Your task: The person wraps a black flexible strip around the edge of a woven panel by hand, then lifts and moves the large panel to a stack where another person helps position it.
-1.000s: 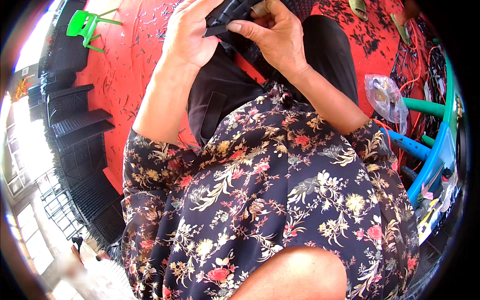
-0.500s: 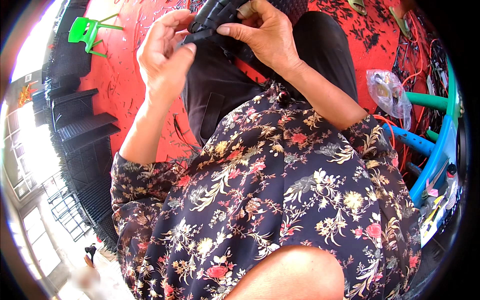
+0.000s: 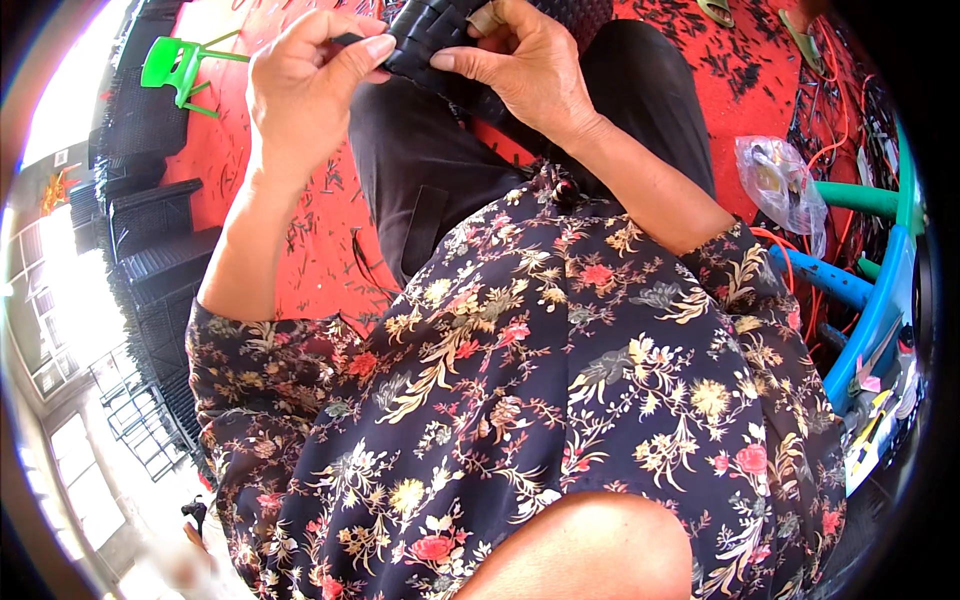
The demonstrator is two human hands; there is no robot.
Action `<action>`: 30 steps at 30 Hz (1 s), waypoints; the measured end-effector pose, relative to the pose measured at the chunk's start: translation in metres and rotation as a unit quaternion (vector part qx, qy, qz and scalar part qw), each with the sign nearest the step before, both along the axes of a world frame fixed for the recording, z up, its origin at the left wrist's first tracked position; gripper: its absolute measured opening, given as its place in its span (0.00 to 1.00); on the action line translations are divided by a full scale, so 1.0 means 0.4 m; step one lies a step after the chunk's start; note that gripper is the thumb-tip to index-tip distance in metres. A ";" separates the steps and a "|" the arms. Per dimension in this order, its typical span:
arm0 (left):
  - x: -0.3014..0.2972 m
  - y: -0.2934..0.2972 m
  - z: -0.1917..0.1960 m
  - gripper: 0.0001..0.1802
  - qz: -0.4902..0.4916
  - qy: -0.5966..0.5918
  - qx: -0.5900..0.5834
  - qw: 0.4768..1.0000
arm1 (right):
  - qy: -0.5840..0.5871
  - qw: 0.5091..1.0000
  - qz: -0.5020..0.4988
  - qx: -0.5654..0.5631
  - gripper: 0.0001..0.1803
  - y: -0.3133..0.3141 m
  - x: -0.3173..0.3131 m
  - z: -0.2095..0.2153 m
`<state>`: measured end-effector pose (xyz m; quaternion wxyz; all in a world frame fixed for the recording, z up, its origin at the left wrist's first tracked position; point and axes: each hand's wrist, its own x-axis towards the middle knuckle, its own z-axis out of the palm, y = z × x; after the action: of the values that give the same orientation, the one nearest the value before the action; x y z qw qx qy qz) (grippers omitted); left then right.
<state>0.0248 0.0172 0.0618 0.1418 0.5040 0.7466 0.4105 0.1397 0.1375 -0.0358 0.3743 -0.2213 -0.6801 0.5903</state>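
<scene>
A black woven piece [image 3: 425,38], plaited from flat strips, is held up over my lap at the top of the view; its upper part is cut off by the edge. My right hand [image 3: 540,85] grips its right side, thumb pressed on the near face and fingers curled behind. Beside its left edge, my left hand [image 3: 305,90] pinches a short black strip [image 3: 347,40] between thumb and forefinger. Where that strip joins the weave is covered by my fingertips. Dark trousers [image 3: 640,110] lie beneath both hands.
Black strip scraps litter the red floor covering [image 3: 330,265]. A small green chair [image 3: 178,68] stands at the far left, above stacked black woven goods [image 3: 150,220]. To the right are a clear plastic bag [image 3: 780,185], orange cord and a blue and green round frame [image 3: 868,335].
My left hand has drawn back to the left and closed its fingers on the strip, which before stuck out across the thumb. My right hand keeps its grip.
</scene>
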 end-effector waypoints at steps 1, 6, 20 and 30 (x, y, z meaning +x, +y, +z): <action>-0.043 -0.007 -0.015 0.04 -0.039 0.027 0.015 0.999 | -0.001 1.000 -0.002 0.004 0.19 -0.001 0.000 -0.003; -0.096 -0.018 -0.046 0.02 -0.044 -0.108 0.038 0.992 | -0.007 1.000 0.007 -0.013 0.19 -0.001 0.001 0.002; 0.028 -0.025 -0.032 0.05 0.010 -0.040 0.095 0.995 | 0.016 1.000 0.010 -0.024 0.18 -0.010 -0.001 0.004; 0.031 -0.048 -0.067 0.06 -0.010 0.026 0.138 0.990 | 0.044 0.998 0.042 0.006 0.15 0.000 -0.014 -0.036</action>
<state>0.0373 -0.0021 0.0349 0.0555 0.5369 0.6810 0.4948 0.1341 0.1375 -0.0502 0.3796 -0.1641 -0.6756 0.6104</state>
